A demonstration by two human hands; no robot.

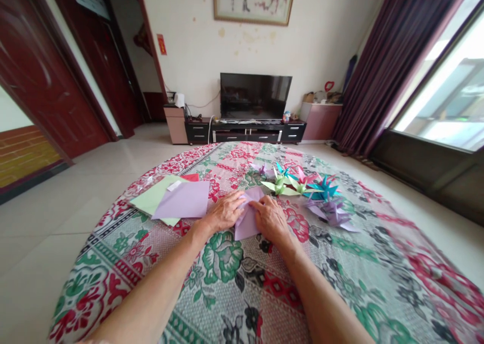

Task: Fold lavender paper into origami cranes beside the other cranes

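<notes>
A sheet of light purple origami paper [245,229] lies partly folded on the tablecloth in front of me. My left hand [227,211] is on its left side, fingers bent together and pressed on the paper. From the right, my right hand [273,218] grips the paper's right side, thumb reaching in toward the middle. Some creases are hidden under the fingers. Left of my hands, a flat purple sheet [189,200] rests over light green sheets [151,201], with a red sheet [191,177] peeking out behind. A small white piece [174,185] lies on the stack.
Several folded paper cranes stand to the right, among them a blue crane [325,187], a green crane [280,185] and a purple crane [335,214]. A flowered tablecloth [223,283] covers the round table. Beyond it is a television [256,97] on a low cabinet [247,133].
</notes>
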